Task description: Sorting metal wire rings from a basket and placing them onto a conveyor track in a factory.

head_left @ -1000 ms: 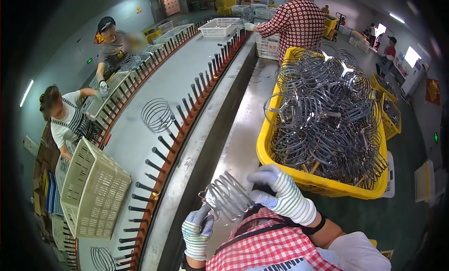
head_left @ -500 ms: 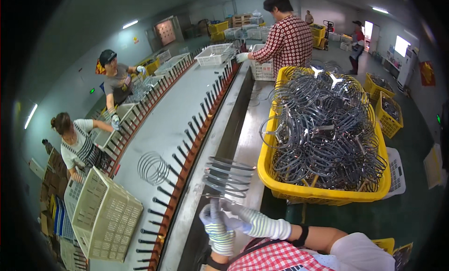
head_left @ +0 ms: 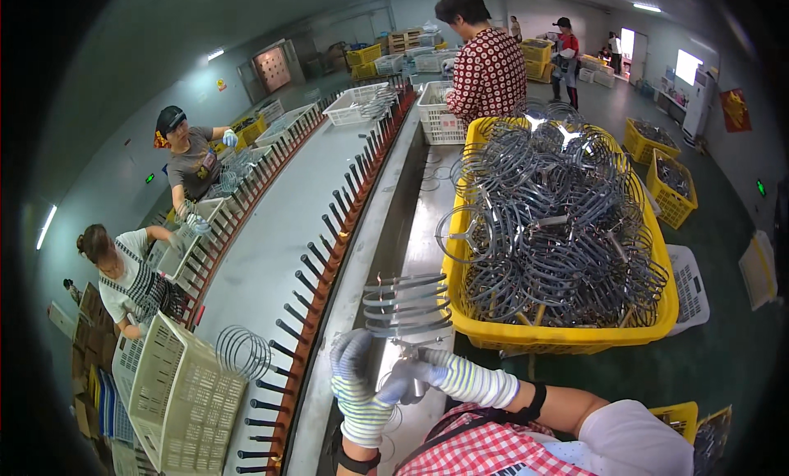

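A dark spiral wire coil (head_left: 404,306) with several loops stands upright just above my gloved hands. Its small metal end fitting (head_left: 406,345) points down. My right hand (head_left: 434,371), in a striped knit glove, is closed around the fitting end. Left of it, my left hand (head_left: 360,384) has its fingers raised and its thumb stretched toward the fitting; whether the thumb touches is unclear. A shiny metal cylinder (head_left: 420,386) shows partly beneath my right fingers. Right of the hands, a yellow crate (head_left: 559,336) is heaped with similar coils (head_left: 567,238).
A conveyor edged with black pegs (head_left: 314,269) runs along my left, with a single coil (head_left: 244,353) by the near pegs. A tilted cream crate (head_left: 193,402) sits at the near left. Three co-workers (head_left: 493,73) stand along the line.
My left hand's fingers have spread and moved left from the coil's lower end. The right hand keeps the coil. The coil on the conveyor has shifted nearer and left.
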